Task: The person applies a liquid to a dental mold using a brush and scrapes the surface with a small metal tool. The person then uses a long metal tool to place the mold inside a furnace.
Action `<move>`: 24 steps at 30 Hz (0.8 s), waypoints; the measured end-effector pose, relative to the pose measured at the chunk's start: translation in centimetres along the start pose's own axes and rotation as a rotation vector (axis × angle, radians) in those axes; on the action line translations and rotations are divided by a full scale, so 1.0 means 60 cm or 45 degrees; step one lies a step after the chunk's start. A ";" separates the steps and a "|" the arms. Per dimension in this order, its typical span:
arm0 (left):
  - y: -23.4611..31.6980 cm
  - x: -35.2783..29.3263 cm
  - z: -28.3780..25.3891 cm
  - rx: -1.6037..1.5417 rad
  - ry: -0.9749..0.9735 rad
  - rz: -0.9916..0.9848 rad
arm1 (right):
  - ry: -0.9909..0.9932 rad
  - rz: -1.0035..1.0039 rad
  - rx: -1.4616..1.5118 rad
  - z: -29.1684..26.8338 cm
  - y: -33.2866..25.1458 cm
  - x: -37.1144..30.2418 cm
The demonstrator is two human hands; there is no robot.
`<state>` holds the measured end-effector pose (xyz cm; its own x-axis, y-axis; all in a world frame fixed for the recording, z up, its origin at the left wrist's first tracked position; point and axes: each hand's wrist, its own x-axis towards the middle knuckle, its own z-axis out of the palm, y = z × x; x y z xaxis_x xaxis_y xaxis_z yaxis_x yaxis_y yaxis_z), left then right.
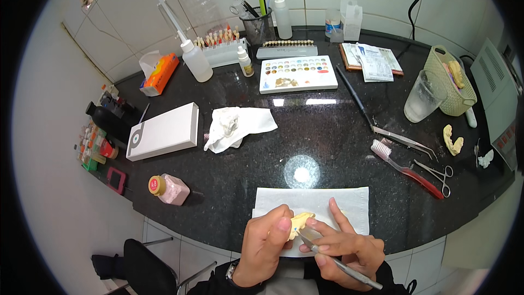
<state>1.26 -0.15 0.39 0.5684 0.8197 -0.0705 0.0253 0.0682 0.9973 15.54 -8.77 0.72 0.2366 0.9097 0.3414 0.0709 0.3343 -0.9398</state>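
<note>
Tooth model (301,222): pale yellow, uneven surface, small blue mark on the near side; held over the white paper (311,197), near the counter's front edge. My left hand (266,245) pinches it between thumb and fingers; my right hand (351,249) grasps a slim metal knife (349,271), tip at the model. Past the paper's far edge, open room on the black counter (240,172) reaches the crumpled tissue (230,124). Pink jar (173,190) stands left, toothbrush (408,170) right, both well apart from my hands.
</note>
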 end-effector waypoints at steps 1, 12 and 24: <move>0.003 0.000 0.000 0.006 -0.006 0.006 | -0.007 -0.016 -0.014 -0.001 -0.001 -0.001; 0.002 -0.001 -0.005 -0.012 -0.019 -0.052 | 0.011 -0.034 -0.034 0.004 -0.003 0.003; -0.001 -0.002 -0.005 0.009 -0.026 -0.033 | -0.048 0.014 0.029 -0.006 0.006 0.005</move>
<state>0.94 -0.07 0.35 0.5841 0.8060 -0.0958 0.0457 0.0851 0.9953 15.99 -8.48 0.46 0.2009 0.9218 0.3317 0.0460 0.3293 -0.9431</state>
